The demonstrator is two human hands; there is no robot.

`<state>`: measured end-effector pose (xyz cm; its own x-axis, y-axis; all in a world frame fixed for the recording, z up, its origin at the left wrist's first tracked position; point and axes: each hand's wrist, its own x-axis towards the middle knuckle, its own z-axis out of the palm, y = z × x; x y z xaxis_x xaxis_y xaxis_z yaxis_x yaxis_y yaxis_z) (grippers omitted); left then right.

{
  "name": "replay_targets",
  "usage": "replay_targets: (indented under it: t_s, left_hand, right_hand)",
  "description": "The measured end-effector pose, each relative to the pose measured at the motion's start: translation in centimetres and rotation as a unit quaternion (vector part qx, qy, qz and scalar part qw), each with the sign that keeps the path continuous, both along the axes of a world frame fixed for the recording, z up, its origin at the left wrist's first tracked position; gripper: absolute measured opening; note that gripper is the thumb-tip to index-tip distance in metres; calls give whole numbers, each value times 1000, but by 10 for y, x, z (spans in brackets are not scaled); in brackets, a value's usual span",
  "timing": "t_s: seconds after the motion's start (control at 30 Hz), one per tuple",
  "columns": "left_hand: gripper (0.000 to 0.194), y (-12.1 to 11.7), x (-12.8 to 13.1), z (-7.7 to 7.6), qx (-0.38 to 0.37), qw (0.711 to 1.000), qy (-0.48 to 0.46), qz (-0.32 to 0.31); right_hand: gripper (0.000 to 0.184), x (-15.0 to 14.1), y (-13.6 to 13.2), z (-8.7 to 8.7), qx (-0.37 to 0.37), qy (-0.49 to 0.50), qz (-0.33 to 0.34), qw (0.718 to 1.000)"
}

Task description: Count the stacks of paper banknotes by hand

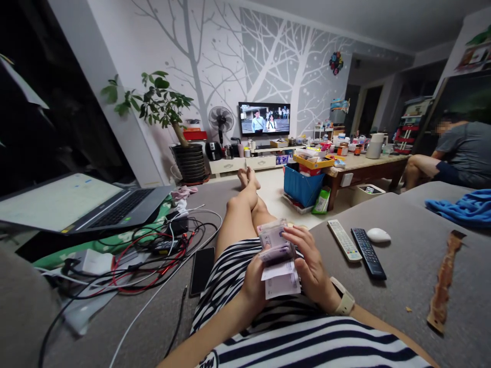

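A folded bundle of purplish banknotes point(282, 286) lies over my lap, with a "5" printed on one of the notes. My left hand point(253, 281) is closed round its left side, and the lower ends of some notes hang down past the fingers. On the other side, my right hand point(312, 271) has its fingertips at the upper right edge of the notes and its thumb bent in beside them. A pale watch point(342, 296) is on the right wrist. Under both hands is a black-and-white striped garment point(307, 340).
To the left on the grey sofa are an open laptop point(134, 204), tangled cables point(153, 260) and a phone point(202, 271). On the right lie two remotes point(345, 240), a white mouse point(378, 235) and a brown strip point(445, 281). A person point(460, 148) sits beyond.
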<state>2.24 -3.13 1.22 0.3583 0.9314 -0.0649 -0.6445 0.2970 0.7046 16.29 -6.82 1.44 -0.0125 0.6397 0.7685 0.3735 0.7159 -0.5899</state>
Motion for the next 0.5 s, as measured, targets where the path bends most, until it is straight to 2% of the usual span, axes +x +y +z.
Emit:
replay_targets:
  t_s: [0.07,0.17,0.27,0.4,0.5]
  left_hand:
    - [36,1,-2,1,-15,1000,5,6]
    - [38,1,-2,7,-85,996,8,14]
    - [42,-1,0,13,-130,991,-22,-8]
    - [33,-2,3,10,-119,992,-36,3]
    - [23,1,1,3,-117,993,-9,32]
  right_hand:
    - [59,1,-4,1,6,-17,16,1000]
    - [62,1,-7,1,2,-38,89,995]
    - [57,-2,-7,-1,-14,-37,124,991]
    - [31,-7,0,-6,-67,23,40,997]
    - [27,-8,7,-11,-103,82,-24,991]
